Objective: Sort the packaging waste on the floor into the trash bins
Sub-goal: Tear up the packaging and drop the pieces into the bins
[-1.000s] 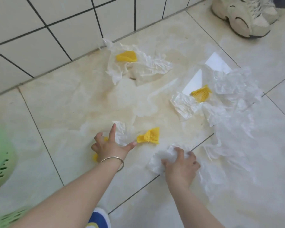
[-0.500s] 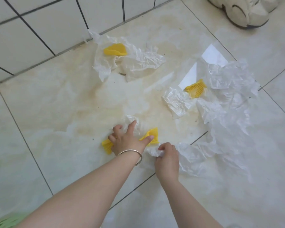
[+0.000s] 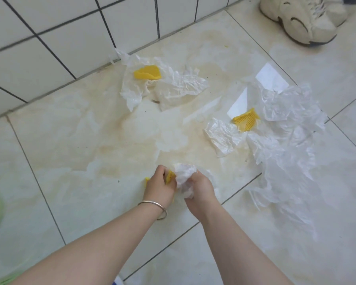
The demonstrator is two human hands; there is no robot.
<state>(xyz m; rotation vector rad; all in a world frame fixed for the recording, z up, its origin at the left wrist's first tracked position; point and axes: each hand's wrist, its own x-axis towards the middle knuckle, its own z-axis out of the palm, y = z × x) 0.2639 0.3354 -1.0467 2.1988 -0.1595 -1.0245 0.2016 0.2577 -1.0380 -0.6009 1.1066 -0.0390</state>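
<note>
Both hands have drawn together on the floor below the wall: the left hand (image 3: 159, 186) now clutches yellow foam netting (image 3: 169, 176), the right hand (image 3: 200, 187) has bunched the crumpled plastic (image 3: 184, 176) into its grip

Both forearms bare, no sleeves showing. A thin silver bangle (image 3: 155, 206) circles the left wrist, just behind the left hand (image 3: 160, 187); the right hand (image 3: 198, 187) wears no jewellery.

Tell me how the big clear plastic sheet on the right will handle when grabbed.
The clear plastic sheet is thin and crumpled, so it is probably floppy and very light. It sprawls wide, so it would likely trail and need bunching, like the wad in the right hand.
</note>
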